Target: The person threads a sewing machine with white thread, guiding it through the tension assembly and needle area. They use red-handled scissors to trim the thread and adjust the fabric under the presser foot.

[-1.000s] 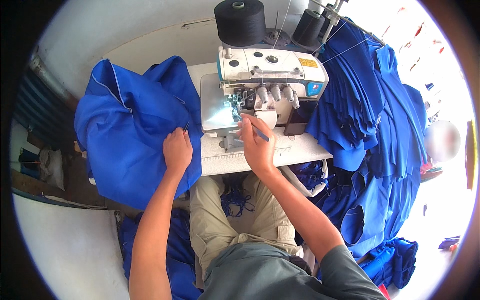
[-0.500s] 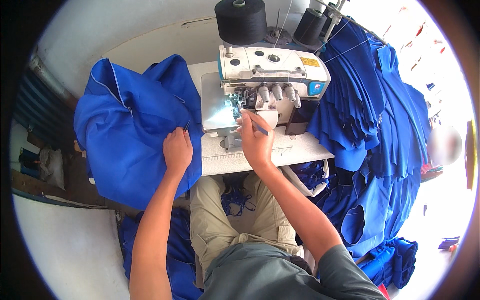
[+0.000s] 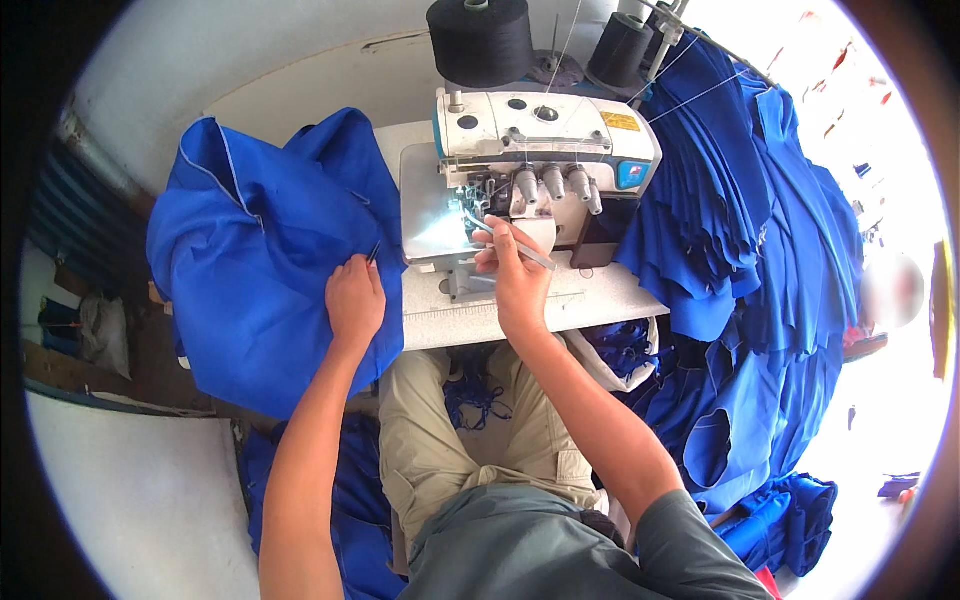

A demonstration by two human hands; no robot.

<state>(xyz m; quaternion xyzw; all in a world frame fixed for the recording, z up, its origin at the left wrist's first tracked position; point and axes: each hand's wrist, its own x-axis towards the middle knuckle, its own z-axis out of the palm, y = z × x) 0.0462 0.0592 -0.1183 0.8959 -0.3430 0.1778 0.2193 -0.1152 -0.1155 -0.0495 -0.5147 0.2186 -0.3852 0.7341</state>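
Observation:
Between the fingers of my right hand (image 3: 522,290) is a slim pair of metal tweezers (image 3: 538,258). Its tip points into the lit needle area of a white overlock sewing machine (image 3: 560,130). My left hand (image 3: 355,303) rests closed on a large blue fabric piece (image 3: 260,290), left of the machine. A small dark pointed tool (image 3: 375,251) sticks out from its fingers; the rest of it is hidden in the grip. Bright light on the metal plate blurs the details around the needles.
Two dark thread cones (image 3: 480,42) stand behind the machine, with threads running down to it. A tall stack of blue fabric pieces (image 3: 700,190) hangs at the right. Below the table edge, a white bag (image 3: 610,370) holds blue scraps, near my knees.
My right hand has shifted slightly down and its fingers have opened out a little. The tweezers' rear end has swung to the right. My left hand stays in place.

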